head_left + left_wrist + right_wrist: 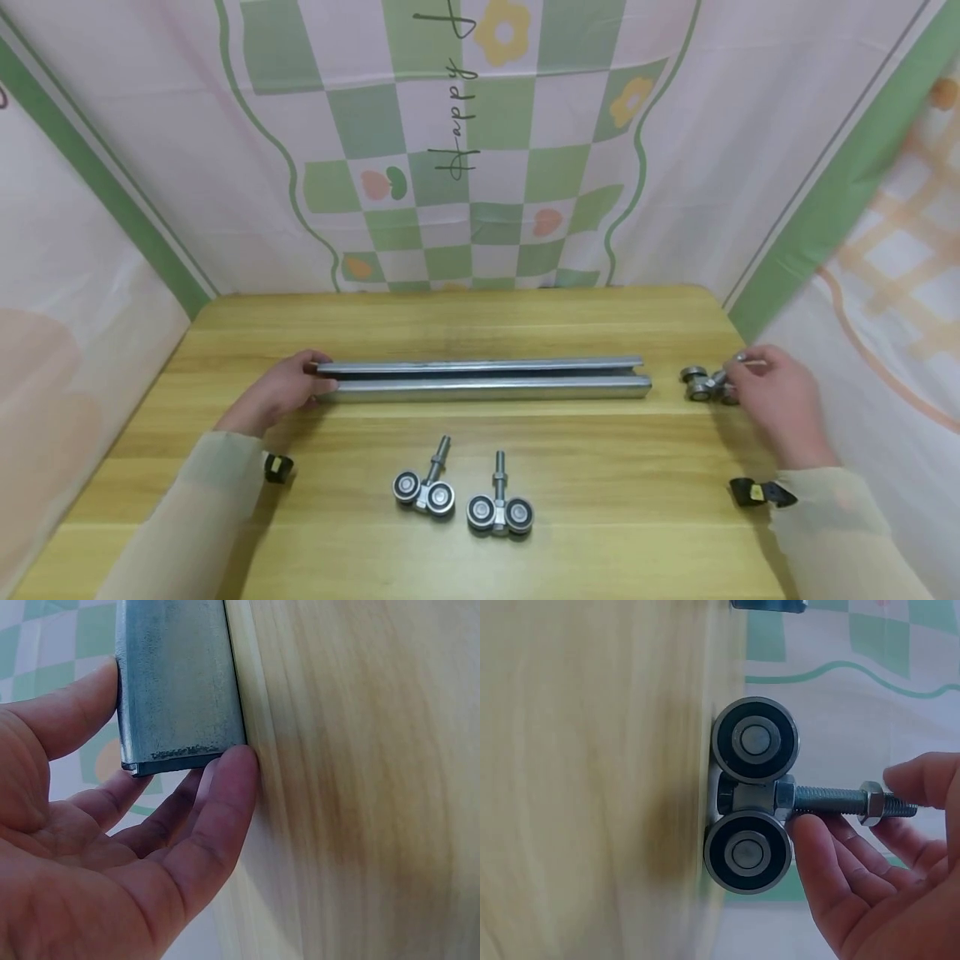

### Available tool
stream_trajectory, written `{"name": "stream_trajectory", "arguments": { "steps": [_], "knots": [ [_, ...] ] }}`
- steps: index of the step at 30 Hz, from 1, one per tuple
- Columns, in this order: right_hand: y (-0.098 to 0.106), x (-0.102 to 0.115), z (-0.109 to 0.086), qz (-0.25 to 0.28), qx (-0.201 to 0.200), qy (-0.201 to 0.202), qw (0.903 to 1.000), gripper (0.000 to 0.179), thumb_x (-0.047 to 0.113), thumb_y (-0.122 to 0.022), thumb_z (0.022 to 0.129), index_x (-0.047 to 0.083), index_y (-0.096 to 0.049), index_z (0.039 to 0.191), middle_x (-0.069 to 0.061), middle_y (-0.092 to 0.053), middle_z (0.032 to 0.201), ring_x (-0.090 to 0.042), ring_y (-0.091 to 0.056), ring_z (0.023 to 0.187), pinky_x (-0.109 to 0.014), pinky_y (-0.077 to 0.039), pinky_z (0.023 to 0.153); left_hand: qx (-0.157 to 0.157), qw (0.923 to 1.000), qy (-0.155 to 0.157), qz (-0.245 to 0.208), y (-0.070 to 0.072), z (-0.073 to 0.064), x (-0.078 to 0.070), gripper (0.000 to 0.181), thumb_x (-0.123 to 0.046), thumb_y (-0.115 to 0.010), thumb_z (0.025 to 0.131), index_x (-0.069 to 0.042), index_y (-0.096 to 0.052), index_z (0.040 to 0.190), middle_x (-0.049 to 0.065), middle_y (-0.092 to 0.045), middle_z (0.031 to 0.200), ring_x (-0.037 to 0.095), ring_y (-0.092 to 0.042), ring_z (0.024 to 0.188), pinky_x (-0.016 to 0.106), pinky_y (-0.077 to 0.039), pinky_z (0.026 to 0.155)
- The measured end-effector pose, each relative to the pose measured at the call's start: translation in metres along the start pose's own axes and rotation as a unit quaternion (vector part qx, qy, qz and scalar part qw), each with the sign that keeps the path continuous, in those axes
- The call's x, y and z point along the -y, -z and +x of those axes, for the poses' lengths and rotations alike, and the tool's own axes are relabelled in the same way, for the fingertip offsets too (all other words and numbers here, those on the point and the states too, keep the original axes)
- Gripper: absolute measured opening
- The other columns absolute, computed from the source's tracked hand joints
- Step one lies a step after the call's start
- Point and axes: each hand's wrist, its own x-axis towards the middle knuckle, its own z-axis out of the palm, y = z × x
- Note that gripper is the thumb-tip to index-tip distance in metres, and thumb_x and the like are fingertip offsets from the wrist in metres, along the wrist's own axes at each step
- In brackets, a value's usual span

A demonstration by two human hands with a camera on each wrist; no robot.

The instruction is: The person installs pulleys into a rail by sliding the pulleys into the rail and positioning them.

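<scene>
A metal channel track (pixel 487 389) lies lengthwise across the table, its slot facing up. My left hand (pixel 288 386) grips the track's left end; in the left wrist view, thumb and fingers press opposite sides of the track end (pixel 180 690). Beyond the right end, my right hand (pixel 783 400) holds a roller trolley (pixel 699 385), its wheels close to that open end. The right wrist view has the trolley's threaded bolt with a nut (pixel 829 799) between thumb and fingers, and its wheels (pixel 754 739) standing at the tabletop.
Two more roller trolleys, a left one (pixel 425 493) and a right one (pixel 500 514), lie in front of the track with bolts pointing away from me. Behind the wooden table (pixel 615 467) hangs a green-checked cloth (pixel 495 125), with more cloth at both sides.
</scene>
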Motion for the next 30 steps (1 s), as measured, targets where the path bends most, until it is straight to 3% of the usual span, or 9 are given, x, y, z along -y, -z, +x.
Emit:
{"name": "stream_trajectory", "arguments": {
  "steps": [5, 15, 25, 30],
  "knots": [
    [-0.003, 0.002, 0.000, -0.013, -0.016, 0.004, 0.9998, 0.049, 0.047, -0.055, 0.100, 0.004, -0.061, 0.121, -0.027, -0.067, 0.108, -0.024, -0.069, 0.071, -0.030, -0.050, 0.055, 0.001, 1.0000, 0.001, 0.003, 0.000, 0.000, 0.000, 0.050, -0.016, -0.068, 0.096, 0.001, -0.045, 0.137, 0.019, -0.055, 0.122, 0.029, -0.058, 0.097, 0.040, -0.053, 0.082],
    [-0.005, 0.008, 0.002, 0.058, -0.020, -0.015, 0.9980, 0.038, 0.032, -0.051, 0.104, -0.002, -0.059, 0.121, -0.028, -0.065, 0.110, -0.016, -0.069, 0.074, -0.024, -0.056, 0.060, 0.006, 1.0000, 0.002, -0.002, 0.000, -0.002, 0.000, 0.054, -0.017, -0.068, 0.096, 0.001, -0.043, 0.140, 0.020, -0.053, 0.126, 0.029, -0.057, 0.101, 0.040, -0.052, 0.084],
    [-0.011, 0.019, 0.001, -0.005, -0.011, 0.008, 0.9999, 0.038, 0.034, -0.051, 0.104, 0.001, -0.061, 0.120, -0.025, -0.065, 0.107, -0.028, -0.064, 0.080, -0.032, -0.053, 0.057, 0.000, 0.9999, 0.007, 0.012, -0.002, -0.003, -0.004, 0.053, -0.018, -0.067, 0.097, -0.001, -0.042, 0.141, 0.020, -0.053, 0.124, 0.029, -0.057, 0.096, 0.041, -0.052, 0.083],
    [-0.015, 0.025, 0.002, 0.002, 0.010, 0.014, 0.9998, 0.037, 0.033, -0.053, 0.104, 0.001, -0.060, 0.120, -0.025, -0.064, 0.107, -0.033, -0.067, 0.081, -0.033, -0.055, 0.058, -0.001, 0.9998, 0.008, 0.019, -0.002, -0.003, -0.004, 0.052, -0.018, -0.067, 0.096, 0.000, -0.043, 0.139, 0.020, -0.053, 0.124, 0.029, -0.058, 0.095, 0.041, -0.051, 0.082]
  ]
}}
